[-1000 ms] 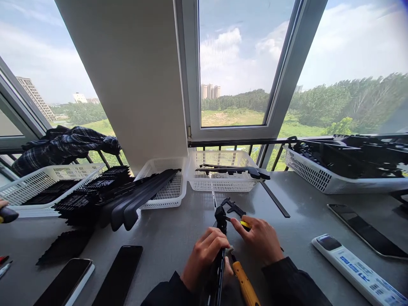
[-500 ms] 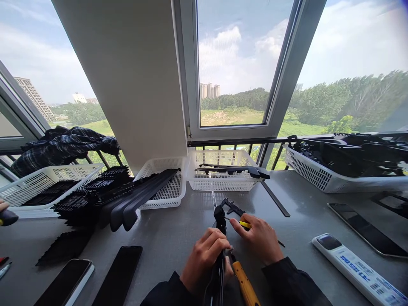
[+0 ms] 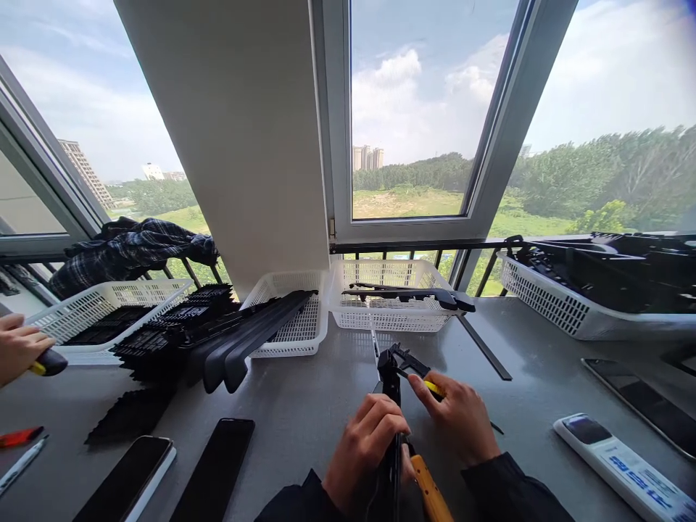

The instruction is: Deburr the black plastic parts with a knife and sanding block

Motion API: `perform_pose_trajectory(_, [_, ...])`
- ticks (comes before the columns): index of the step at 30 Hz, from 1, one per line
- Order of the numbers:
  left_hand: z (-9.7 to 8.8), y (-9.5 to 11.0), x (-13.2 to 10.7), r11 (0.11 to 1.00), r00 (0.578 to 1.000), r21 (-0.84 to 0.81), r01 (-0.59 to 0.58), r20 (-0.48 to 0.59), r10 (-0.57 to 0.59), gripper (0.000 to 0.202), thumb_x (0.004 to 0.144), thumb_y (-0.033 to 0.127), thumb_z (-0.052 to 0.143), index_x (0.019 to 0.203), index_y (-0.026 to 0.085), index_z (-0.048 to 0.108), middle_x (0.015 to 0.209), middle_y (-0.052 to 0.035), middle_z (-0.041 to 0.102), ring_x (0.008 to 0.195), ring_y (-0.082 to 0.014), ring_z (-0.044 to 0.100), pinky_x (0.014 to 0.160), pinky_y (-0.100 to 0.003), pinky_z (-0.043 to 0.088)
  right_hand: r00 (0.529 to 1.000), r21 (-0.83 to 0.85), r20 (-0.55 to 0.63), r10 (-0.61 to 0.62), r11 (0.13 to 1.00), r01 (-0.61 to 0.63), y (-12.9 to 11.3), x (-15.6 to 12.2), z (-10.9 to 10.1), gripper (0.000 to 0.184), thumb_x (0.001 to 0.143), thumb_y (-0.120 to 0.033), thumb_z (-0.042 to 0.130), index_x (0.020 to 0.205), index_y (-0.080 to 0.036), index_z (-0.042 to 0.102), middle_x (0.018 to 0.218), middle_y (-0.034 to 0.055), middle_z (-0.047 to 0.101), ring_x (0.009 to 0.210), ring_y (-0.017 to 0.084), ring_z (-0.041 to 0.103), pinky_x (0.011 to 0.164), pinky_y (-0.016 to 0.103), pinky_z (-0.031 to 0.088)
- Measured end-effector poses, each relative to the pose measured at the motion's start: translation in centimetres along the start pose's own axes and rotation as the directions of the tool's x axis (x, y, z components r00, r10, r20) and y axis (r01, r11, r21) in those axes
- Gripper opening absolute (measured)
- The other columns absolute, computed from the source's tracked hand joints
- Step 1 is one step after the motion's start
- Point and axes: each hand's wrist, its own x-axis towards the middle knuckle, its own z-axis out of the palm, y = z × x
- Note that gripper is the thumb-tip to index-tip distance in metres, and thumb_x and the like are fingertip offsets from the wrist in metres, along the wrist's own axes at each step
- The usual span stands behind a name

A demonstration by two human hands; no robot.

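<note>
My left hand is closed around a long black plastic part, which stands up from the bottom edge of the view. In my right hand is a thin tool with a yellow-and-black handle, gripped between thumb and fingers. Its slim dark tip reaches the upper end of the black part; whether it touches is too small to tell. Just behind that end lies a black caliper. Below my hands rests a tool with a yellow-orange handle, its front partly hidden.
White baskets line the back, with long black parts across one. Phones lie on the grey table, and a white device at right. At the left edge, another person's hand holds a yellow-and-black tool.
The view has turned slightly left, so everything sits further right. More of the other person's hand shows. My hands keep nearly the same hold on the black part and the tool.
</note>
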Motion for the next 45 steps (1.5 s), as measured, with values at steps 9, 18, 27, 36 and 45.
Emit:
perform_pose_trajectory(9, [0.5,-0.4,-0.9,1.000,1.000,0.021,0.020,-0.018,-0.020,0.013,0.094,0.012,0.065,0.104,0.021,0.063,0.093,-0.0062,0.071,0.097,-0.0215,0.067,0.089,-0.032,0.063,0.999,0.056,0.025,0.031,0.998,-0.032,0.4,-0.2,0.3,0.067,0.087,-0.088,0.043,0.071,-0.030,0.071,0.078,0.0069,0.079,0.075,0.031,0.074,0.062,0.035,0.045])
perform_pose_trajectory(18, [0.5,0.2,-1.4,0.955,0.951,0.040,0.293,0.094,-0.295,0.051,0.090,0.027,0.079,0.136,0.020,0.056,0.143,-0.0191,0.058,0.143,-0.0363,0.053,0.118,-0.056,0.052,0.994,0.032,0.085,-0.070,0.997,0.068,0.9,0.1,0.5,0.056,0.092,-0.076,0.044,0.077,-0.032,0.075,0.085,0.0082,0.083,0.073,0.030,0.075,0.060,0.034,0.050])
perform_pose_trajectory(27, [0.3,0.6,-1.5,0.827,0.813,0.018,0.562,0.174,-0.556,0.073,0.082,0.002,0.076,0.147,0.029,0.054,0.173,-0.0128,0.037,0.164,-0.0394,0.030,0.129,-0.062,0.038,0.989,0.113,0.145,0.028,0.993,-0.045,-0.2,-0.1,0.2,0.065,0.087,-0.087,0.041,0.078,-0.031,0.073,0.088,0.0063,0.081,0.087,0.033,0.076,0.073,0.038,0.052])
perform_pose_trajectory(36, [-0.2,0.9,-0.8,0.957,0.932,0.117,0.266,0.222,-0.287,0.048,0.096,0.004,0.063,0.139,0.024,0.056,0.157,-0.0150,0.054,0.160,-0.0352,0.037,0.123,-0.060,0.048,0.999,0.157,-0.037,0.004,0.988,0.002,0.1,-0.4,0.0,0.068,0.101,-0.081,0.030,0.073,-0.028,0.061,0.069,0.0048,0.073,0.069,0.027,0.070,0.061,0.031,0.041])
perform_pose_trajectory(45, [-0.5,0.7,-0.6,0.973,0.919,0.217,0.083,0.361,-0.159,0.029,0.102,0.006,0.057,0.126,0.020,0.066,0.149,-0.0138,0.063,0.159,-0.0308,0.039,0.123,-0.050,0.051,0.999,0.139,-0.029,-0.020,0.990,0.024,-0.9,-0.4,-0.6,0.072,0.095,-0.088,0.035,0.073,-0.028,0.066,0.073,0.0047,0.078,0.071,0.028,0.075,0.064,0.032,0.044])
